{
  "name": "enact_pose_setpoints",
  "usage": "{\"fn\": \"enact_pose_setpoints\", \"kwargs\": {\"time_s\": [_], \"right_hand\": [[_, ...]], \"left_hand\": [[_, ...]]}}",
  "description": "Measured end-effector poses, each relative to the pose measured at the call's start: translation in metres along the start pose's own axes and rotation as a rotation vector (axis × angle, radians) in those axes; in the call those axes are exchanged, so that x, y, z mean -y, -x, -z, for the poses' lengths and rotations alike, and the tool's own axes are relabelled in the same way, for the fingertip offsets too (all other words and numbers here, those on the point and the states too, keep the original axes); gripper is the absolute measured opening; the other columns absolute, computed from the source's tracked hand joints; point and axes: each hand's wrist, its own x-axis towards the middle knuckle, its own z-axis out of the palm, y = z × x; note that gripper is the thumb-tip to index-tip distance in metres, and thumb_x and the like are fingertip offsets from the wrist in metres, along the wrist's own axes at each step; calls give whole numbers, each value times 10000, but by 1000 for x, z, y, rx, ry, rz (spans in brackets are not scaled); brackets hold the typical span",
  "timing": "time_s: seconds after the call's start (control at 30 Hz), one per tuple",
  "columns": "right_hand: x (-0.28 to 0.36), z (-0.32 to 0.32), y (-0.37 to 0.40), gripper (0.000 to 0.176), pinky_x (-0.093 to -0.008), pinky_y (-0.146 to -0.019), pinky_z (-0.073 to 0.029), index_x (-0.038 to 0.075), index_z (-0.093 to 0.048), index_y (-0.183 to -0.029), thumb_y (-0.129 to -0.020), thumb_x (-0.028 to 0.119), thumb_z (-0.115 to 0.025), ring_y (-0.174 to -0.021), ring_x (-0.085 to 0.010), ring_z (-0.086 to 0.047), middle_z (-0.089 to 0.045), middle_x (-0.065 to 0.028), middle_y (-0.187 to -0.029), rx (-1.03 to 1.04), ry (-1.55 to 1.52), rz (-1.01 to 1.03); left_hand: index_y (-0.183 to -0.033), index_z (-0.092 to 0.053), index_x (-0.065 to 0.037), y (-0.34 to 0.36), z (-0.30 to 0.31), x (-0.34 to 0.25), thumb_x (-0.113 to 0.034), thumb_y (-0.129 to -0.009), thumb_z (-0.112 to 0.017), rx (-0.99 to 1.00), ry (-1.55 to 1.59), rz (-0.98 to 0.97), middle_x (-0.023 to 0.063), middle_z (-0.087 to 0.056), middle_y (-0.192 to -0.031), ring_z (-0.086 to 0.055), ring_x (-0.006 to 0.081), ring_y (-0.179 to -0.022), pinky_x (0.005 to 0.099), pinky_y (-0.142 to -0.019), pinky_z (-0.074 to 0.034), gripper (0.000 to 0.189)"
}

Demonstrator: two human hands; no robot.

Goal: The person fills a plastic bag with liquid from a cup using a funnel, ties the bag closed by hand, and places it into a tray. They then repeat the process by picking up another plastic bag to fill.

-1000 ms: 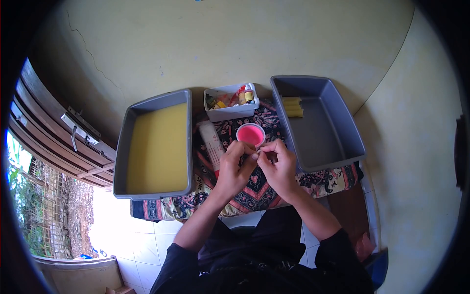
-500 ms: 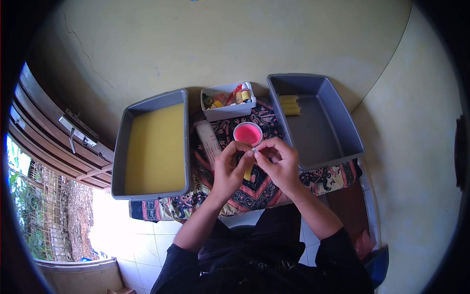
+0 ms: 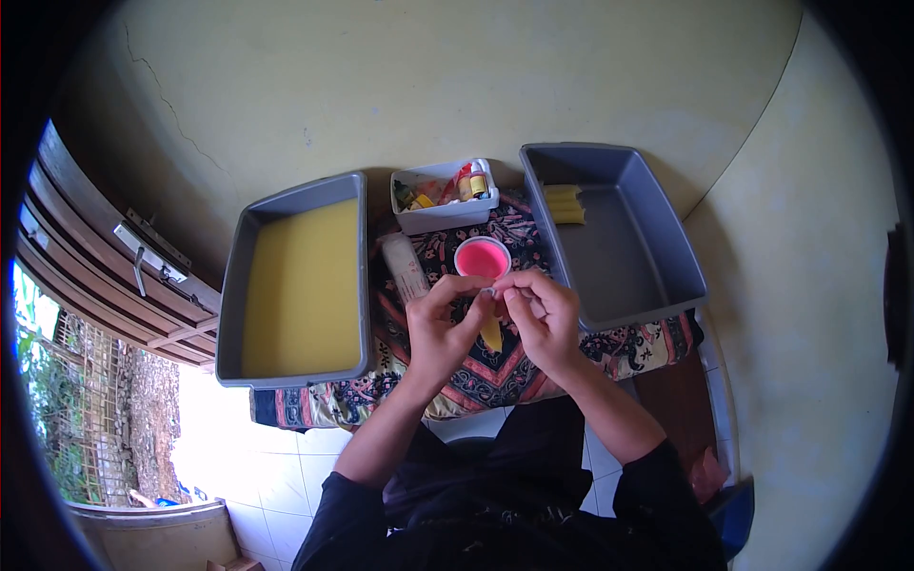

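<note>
Both hands meet in front of my chest, above the patterned cloth. My left hand (image 3: 441, 322) is closed, thumb and forefinger pinching a whitish, clear-looking end. Opposite it, my right hand (image 3: 540, 316) pinches the same end. A slim yellow plastic bag (image 3: 491, 335) shows below the fingers, partly hidden by them; it seems to hang from that end. Just beyond the fingertips stands a round white-rimmed tub (image 3: 483, 257) with bright pink inside. Near my left hand lies a long whitish plastic packet (image 3: 404, 264) with print on it.
At left, a grey tray (image 3: 365, 285) holds a flat yellow mass, perhaps liquid. Another grey tray (image 3: 628, 257) at right has several yellow tube-shaped bags (image 3: 564, 204) in its far left corner. A white box (image 3: 445, 221) with small bottles stands at the back on the patterned cloth (image 3: 466, 385).
My fingers have shifted slightly at the pinched end, and my left hand has tilted a little. More of the yellow bag shows below, swung slightly to the right.
</note>
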Motion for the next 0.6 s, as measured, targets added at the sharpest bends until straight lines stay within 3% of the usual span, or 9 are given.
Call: {"fn": "enact_pose_setpoints", "kwargs": {"time_s": [0.07, 0.1, 0.17, 0.37, 0.6], "right_hand": [[9, -3, -2, 111, -226, -669, -535, -39, -615, -986, -887, -30, -565, -768, -102, -655, -655, -74, -865, -62, -221, -230], [10, -1, -3, 111, -226, -669, -535, -39, -615, -986, -887, -30, -565, -768, -102, -655, -655, -74, -865, -62, -220, -233], [10, 3, -5, 98, -221, -648, -532, -41, -623, -982, -894, -24, -582, -762, -94, -651, -659, -74, -903, 60, -293, -360], [7, 15, -15, 112, -220, -586, -508, -41, -621, -987, -880, -8, -620, -705, -83, -636, -642, -46, -809, 237, -139, -390], [12, 8, -14, 35, -223, -527, -428, -15, -577, -888, -901, 17, -584, -611, -62, -544, -593, -15, -740, 202, -6, -348]], "left_hand": [[-996, -629, 51, 2, 2, 5, 39, -867, -608, 1, 24, 13, 82, -661, -929, -607, 96, -840, 221, -747, -475, 131], [-970, -634, 49, 2, 2, 6, 39, -863, -612, 3, 46, 22, 77, -661, -923, -604, 93, -834, 218, -742, -473, 109], [-954, -642, 45, 2, 3, 6, 41, -852, -618, -11, 85, 47, 80, -670, -901, -620, 97, -835, 222, -744, -486, 104], [-921, -628, 31, -1, 8, 2, 47, -862, -615, 55, 182, 91, 65, -664, -873, -615, 97, -827, 228, -743, -491, 63], [-907, -599, 25, -1, 11, 7, 57, -862, -617, 172, 113, 91, 68, -656, -889, -600, 129, -894, 271, -777, -491, 58]]}}
